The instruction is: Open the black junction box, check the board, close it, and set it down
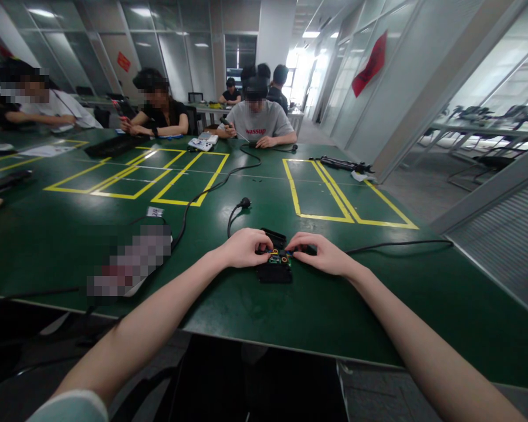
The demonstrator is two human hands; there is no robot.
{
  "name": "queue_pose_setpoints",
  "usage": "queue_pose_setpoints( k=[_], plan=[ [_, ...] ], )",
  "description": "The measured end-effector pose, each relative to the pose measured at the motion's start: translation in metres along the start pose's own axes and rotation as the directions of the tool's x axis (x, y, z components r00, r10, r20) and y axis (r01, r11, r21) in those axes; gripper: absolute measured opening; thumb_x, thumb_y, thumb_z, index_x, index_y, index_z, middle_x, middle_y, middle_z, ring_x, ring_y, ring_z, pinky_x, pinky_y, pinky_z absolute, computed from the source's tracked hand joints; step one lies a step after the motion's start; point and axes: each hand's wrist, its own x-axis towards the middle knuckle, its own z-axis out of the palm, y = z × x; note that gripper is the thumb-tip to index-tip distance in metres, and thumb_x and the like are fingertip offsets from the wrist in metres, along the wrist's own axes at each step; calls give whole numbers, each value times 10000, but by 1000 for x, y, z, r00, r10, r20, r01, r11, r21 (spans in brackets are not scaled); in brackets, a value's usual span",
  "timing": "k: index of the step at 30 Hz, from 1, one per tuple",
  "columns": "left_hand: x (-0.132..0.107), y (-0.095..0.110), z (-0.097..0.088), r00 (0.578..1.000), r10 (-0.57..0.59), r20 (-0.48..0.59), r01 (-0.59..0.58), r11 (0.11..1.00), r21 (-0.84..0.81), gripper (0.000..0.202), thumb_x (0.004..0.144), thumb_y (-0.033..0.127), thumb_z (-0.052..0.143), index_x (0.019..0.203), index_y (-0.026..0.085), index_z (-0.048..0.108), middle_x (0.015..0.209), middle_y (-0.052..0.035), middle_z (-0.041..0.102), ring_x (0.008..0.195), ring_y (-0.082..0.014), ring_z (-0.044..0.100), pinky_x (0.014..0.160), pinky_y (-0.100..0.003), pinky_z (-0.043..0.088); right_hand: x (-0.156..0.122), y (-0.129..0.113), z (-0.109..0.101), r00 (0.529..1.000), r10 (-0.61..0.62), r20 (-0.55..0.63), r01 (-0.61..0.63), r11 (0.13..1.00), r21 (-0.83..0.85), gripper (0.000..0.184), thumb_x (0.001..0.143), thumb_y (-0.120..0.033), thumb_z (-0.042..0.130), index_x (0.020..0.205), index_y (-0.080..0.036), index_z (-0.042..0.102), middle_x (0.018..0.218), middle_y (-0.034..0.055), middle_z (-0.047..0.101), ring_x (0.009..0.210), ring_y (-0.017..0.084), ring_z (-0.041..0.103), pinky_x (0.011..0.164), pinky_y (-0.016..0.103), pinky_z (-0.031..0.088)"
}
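Hands on black module (275, 271), which lies flat on the green tabletop (317, 310) near its front edge. Left hand (244, 247) meets the module's far-left corner, right hand (319, 253) its far-right corner. Each grip is closed, fingertips pressed onto the module's far end, where orange rings and blue parts show. Beyond the module, slightly left, lies a loose plug (245, 203). To the module's right a black cable (396, 244) runs across the tabletop. Well beyond the module, yellow tape outlines (292, 187) mark the surface, and a seated person (257, 120) works at the far side.
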Motion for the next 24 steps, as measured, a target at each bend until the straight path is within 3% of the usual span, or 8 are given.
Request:
queue_pose_setpoints(
  k=[7,17,24],
  plan=[
    [0,2,0,999,-27,19,27,1000,15,93,787,184,704,867,169,749,746,8,676,617,-110,568,598,-217,403,1,0,-1,999,6,31,-6,1000,-3,196,899,-367,662,953,-207,760,965,78,686,893,222,639,813,367,520],
    [0,0,1,999,-37,28,37,999,12,103,783,190,699,872,170,748,754,5,675,639,-114,565,600,-217,389,1,0,-1,999,28,41,-27,999,-16,187,895,-356,667,935,-200,761,941,70,685,877,209,636,806,353,507],
    [0,-1,0,998,-55,25,54,998,33,95,793,220,690,851,171,747,736,4,670,635,-118,570,589,-224,378,1,0,1,999,24,29,-23,999,-28,252,851,-441,735,895,-195,760,923,62,674,812,189,606,753,331,506]
  ],
)
